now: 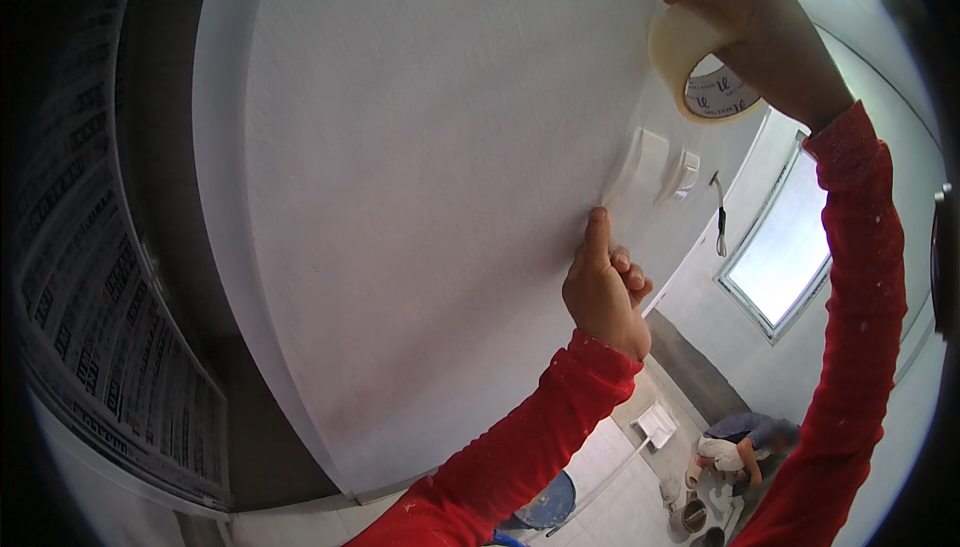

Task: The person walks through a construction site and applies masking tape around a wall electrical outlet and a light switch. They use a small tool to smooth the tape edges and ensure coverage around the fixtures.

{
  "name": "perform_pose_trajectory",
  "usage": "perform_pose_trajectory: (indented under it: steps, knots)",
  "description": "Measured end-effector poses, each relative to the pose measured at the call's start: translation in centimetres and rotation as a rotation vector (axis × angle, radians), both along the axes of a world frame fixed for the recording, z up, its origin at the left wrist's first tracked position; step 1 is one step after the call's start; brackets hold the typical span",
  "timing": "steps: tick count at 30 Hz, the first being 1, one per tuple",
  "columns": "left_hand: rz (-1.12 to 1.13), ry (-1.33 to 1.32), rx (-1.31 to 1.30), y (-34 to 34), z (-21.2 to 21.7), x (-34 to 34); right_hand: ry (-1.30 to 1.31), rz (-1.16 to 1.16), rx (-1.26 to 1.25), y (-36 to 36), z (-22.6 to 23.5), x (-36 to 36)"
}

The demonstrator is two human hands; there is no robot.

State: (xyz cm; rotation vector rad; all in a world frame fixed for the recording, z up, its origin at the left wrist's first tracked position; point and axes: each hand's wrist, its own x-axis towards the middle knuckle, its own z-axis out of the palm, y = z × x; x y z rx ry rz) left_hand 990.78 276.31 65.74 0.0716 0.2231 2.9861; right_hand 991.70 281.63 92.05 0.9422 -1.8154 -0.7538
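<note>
Left hand: the left hand, in a red long sleeve, presses one outstretched fingertip against the white textured wall panel; the other fingers are curled together, clamped on nothing.
Tape strip: a thin strip of pale clear tape seems to run from that fingertip up and to the right toward the roll; it is faint and hard to trace.
Right hand: the right hand is raised higher and farther out, fingers closed around the outer rim of a roll of pale beige adhesive tape.
Roll's position: it sits near the top right of the view, close against the panel, above the white fittings.
Roll's direction: its open core faces down toward the viewer; the strip's long axis slants from lower left to upper right.
Doing it well: in my judgement, the fingertip should hold the tape's end firm while the roll is drawn taut along one straight line, so the strip lies flat without wrinkles.
Fittings: two white plastic wall fittings sit just right of the strip.
Beyond: a bright window lies farther right.
Farthest: a crouching person works on the floor among small buckets.
</note>
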Motion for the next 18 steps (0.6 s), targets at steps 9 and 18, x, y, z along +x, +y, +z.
perform_pose_trajectory:
  steps: [9, 18]
  knots:
    - [0.005, -0.015, -0.064, -0.03, -0.13, -0.17, 0.113, 0.018, 0.142, 0.64, 0.37, -0.65]
    - [0.020, -0.031, -0.140, -0.19, 0.11, -0.23, 0.038, 0.032, 0.047, 1.14, 0.05, -0.91]
